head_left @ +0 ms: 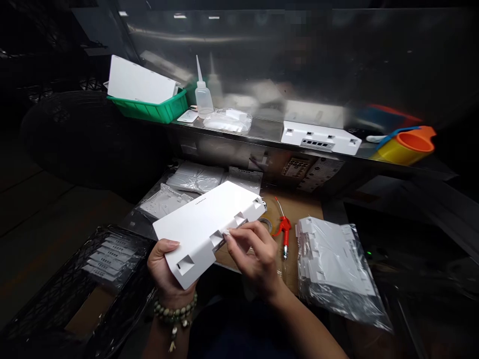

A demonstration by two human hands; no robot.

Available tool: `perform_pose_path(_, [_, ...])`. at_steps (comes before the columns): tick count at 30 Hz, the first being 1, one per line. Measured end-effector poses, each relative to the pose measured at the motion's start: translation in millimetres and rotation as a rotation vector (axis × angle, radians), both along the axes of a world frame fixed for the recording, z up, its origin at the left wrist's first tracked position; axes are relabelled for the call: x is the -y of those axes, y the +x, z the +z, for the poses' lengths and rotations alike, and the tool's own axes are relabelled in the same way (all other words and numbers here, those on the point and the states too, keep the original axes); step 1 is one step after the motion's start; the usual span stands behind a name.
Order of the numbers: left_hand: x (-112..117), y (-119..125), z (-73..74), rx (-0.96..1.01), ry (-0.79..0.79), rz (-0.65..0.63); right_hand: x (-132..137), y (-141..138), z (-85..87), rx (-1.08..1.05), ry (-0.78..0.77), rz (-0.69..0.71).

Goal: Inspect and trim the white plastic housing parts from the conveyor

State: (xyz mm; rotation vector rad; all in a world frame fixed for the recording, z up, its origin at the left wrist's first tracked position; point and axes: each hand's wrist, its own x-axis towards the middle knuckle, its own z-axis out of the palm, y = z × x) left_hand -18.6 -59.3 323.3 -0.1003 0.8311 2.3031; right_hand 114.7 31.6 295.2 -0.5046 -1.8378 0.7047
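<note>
My left hand (168,271), with a beaded bracelet at its wrist, grips a white plastic housing (204,219) by its near left corner. The housing is tilted, its broad smooth face up and its notched long edge towards my right. At that edge my right hand (258,254) is closed in a pinch. A small whitish bit shows at its fingertips, too small to name. Beyond the housing lie a red air blow gun (285,234) and a roll of tape (266,224), partly hidden by my right hand.
Bagged white housings (333,254) lie to the right, more bagged parts (198,175) behind. A black crate (48,279) with white parts stands left. On the metal shelf are a green bin (149,110), a squeeze bottle (204,99), another housing (318,137) and a yellow-orange cup (407,147).
</note>
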Motion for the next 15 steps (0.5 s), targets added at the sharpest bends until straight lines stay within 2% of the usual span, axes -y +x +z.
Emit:
perform_pose_path(4, [-1.7,2.4,0.0,0.014,-0.054,0.017,-1.6,0.7,1.0,0.011,-0.031,-0.049])
perform_pose_path(7, [-2.9,3.0,-0.3,0.017,-0.06,0.015,4.6,-0.6,4.9,0.017,-0.046,0.032])
perform_pose_path(10, [-3.4,2.9,-0.7,0.017,-0.062,0.019,11.8,-0.7,9.9,-0.017,-0.156,0.137])
perform_pose_path(12, [-3.8,3.2,-1.0,0.014,-0.055,0.023,14.1,-0.6,11.8,-0.028,-0.197,0.155])
perform_pose_path(15, [-5.2,4.6,-1.3,0.007,-0.041,0.025,17.0,-3.7,10.6,-0.012,-0.13,0.138])
